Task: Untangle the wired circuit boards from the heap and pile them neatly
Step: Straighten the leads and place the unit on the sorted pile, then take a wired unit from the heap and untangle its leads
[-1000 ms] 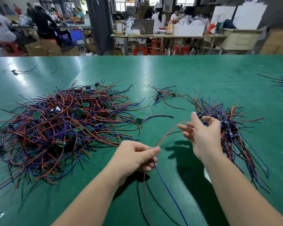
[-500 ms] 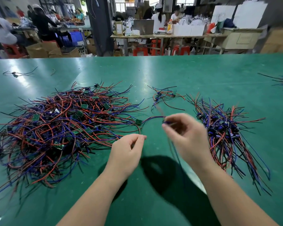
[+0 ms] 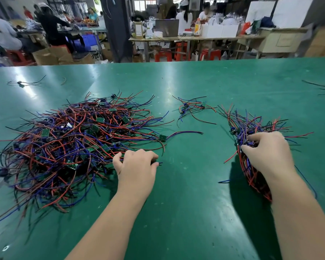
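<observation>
Head view: a green table (image 3: 195, 87) is filling most of the frame, with a workshop of benches and seated people showing beyond its far edge.

The heap (image 3: 73, 147) of wired circuit boards, red, blue and black leads tangled round small green boards, is lying across the left half of the table.

A sorted pile (image 3: 255, 126) of the same assemblies is lying at right of centre, its leads running roughly one way.

The right hand (image 3: 268, 152) is resting on the sorted pile, fingers curled down with thumb and forefinger pinching among its leads.

The left hand (image 3: 137, 166) is sitting at the heap's lower right edge, fingers curled together over the outermost leads. A dark wire end (image 3: 160, 163) is protruding beside the fingertips; whether it is being gripped cannot be told.

A small cluster (image 3: 191, 107) of a few assemblies is lying apart, between heap and pile, towards upper centre.

One green board (image 3: 162, 137) is lying at the heap's right fringe, its blue lead trailing right.

A stray wire (image 3: 21, 83) is lying in the upper left.
</observation>
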### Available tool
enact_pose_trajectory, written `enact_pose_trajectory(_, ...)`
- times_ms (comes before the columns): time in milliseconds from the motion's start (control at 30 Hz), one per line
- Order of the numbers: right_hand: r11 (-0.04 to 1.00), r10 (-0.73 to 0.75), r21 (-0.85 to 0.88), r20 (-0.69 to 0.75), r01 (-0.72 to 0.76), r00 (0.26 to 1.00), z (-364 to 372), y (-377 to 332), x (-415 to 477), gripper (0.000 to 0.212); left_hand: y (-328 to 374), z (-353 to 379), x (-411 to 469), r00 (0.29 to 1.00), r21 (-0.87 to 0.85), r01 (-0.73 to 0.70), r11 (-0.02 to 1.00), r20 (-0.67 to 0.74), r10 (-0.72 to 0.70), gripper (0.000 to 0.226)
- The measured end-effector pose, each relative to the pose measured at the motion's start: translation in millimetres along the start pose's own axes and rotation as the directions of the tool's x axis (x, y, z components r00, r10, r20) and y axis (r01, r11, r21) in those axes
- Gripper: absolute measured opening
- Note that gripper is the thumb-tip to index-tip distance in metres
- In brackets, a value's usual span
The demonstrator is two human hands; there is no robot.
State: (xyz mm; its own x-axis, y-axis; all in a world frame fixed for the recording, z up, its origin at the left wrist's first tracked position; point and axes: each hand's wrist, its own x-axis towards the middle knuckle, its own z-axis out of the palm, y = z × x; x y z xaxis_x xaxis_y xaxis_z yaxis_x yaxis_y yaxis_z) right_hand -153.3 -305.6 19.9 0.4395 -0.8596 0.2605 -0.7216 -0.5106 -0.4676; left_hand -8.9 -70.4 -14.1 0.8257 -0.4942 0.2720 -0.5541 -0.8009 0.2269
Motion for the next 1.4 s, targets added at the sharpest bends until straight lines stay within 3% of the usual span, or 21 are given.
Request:
enact_pose_trajectory(100, 0.974, -0.149, 0.149, -0.157, 0.173, 0.976, -0.4, -12.8, -3.0, 0.029, -0.1, -6.7, -1.8, 0.993, -0.101, -0.057, 0.993, -0.107, 0.047, 0.011)
enact_pose_trajectory(167, 0.918, -0.215, 0.293, -0.199, 0.267, 0.956, -0.6, -27.8, -13.6, 0.018, 0.5, -13.9, -3.7, 0.965, -0.304, -0.168, 0.938, -0.246, 0.093, 0.007)
enact_pose_trajectory(233, 0.845, -0.299, 0.459, -0.02, 0.275, 0.954, 4.7, -44.1, -28.5, 0.016, 1.7, -16.5, -4.6, 0.898, -0.433, -0.338, 0.835, -0.413, 0.15, 0.008)
enact_pose_trajectory(300, 0.792, -0.445, 0.554, 0.241, 0.254, 0.863, 15.8, -58.1, -44.9, 0.021, 6.6, -18.0, -7.9, 0.85, -0.441, -0.441, 0.782, -0.485, 0.206, 0.01)
enact_pose_trajectory(400, 0.773, -0.594, 0.525, 0.405, 0.355, 0.695, 36.0, -67.4, -61.6, 0.029, 10.4, -14.2, -8.7, 0.875, -0.373, -0.421, 0.827, -0.407, 0.262, 0.012)
enact_pose_trajectory(500, 0.78, -0.602, 0.477, 0.396, 0.405, 0.693, 43.8, -67.0, -63.8, 0.025, 7.8, -7.8, -6.4, 0.969, -0.228, -0.235, 0.945, -0.127, 0.21, 0.036)
enact_pose_trajectory(567, 0.797, -0.579, 0.46, 0.397, 0.391, 0.712, 44.6, -64.9, -61.3, 0.023, 2.8, 0.4, -5.2, 0.978, -0.151, -0.208, 0.966, -0.014, 0.208, 0.047)
enact_pose_trajectory(767, 0.822, -0.552, 0.428, 0.44, 0.374, 0.709, 47.5, -66.2, -56.7, 0.019, 24.0, 9.0, 13.2, 0.977, -0.105, -0.189, 0.976, -0.124, 0.176, 0.051)
enact_pose_trajectory(933, 0.826, -0.537, 0.444, 0.434, 0.348, 0.723, 47.4, -63.8, -54.0, 0.018, 30.9, 22.4, 60.6, 0.985, 0.066, -0.167, 0.984, 0.058, 0.164, 0.062)
enact_pose_trajectory(1033, 0.828, -0.525, 0.463, 0.438, 0.317, 0.73, 48.3, -61.7, -53.5, 0.017, 28.8, 27.9, 73.3, 0.981, 0.097, -0.13, 0.987, 0.154, 0.114, 0.054)
enact_pose_trajectory(1100, 0.83, -0.523, 0.459, 0.441, 0.317, 0.73, 48.6, -61.8, -53.4, 0.017, 27.2, 27.8, 71.8, 0.992, 0.091, -0.095, 0.991, 0.089, 0.087, 0.039)
enact_pose_trajectory(1200, 0.834, -0.514, 0.46, 0.445, 0.305, 0.733, 48.0, -62.4, -51.8, 0.017, 29.1, 20.3, 60.9, 0.979, -0.035, -0.15, 0.988, -0.145, 0.143, 0.022)
enact_pose_trajectory(1267, 0.838, -0.5, 0.468, 0.452, 0.28, 0.739, 48.3, -63.4, -51.8, 0.016, 34.1, 6.8, 50.9, 0.925, -0.277, -0.265, 0.924, -0.343, 0.162, 0.019)
enact_pose_trajectory(1300, 0.833, -0.493, 0.491, 0.454, 0.253, 0.742, 48.9, -63.6, -52.4, 0.016, 38.3, -3.0, 46.3, 0.905, -0.433, -0.321, 0.842, -0.402, 0.138, 0.019)
enact_pose_trajectory(1333, 0.825, -0.488, 0.518, 0.451, 0.227, 0.747, 49.5, -63.5, -52.9, 0.015, 43.8, -14.9, 40.9, 0.902, -0.599, -0.351, 0.72, -0.422, 0.09, 0.019)
enact_pose_trajectory(1400, 0.811, -0.483, 0.549, 0.431, 0.204, 0.762, 49.6, -62.5, -53.9, 0.013, 54.8, -40.2, 30.1, 0.945, -0.867, -0.278, 0.414, -0.324, -0.044, 0.016)
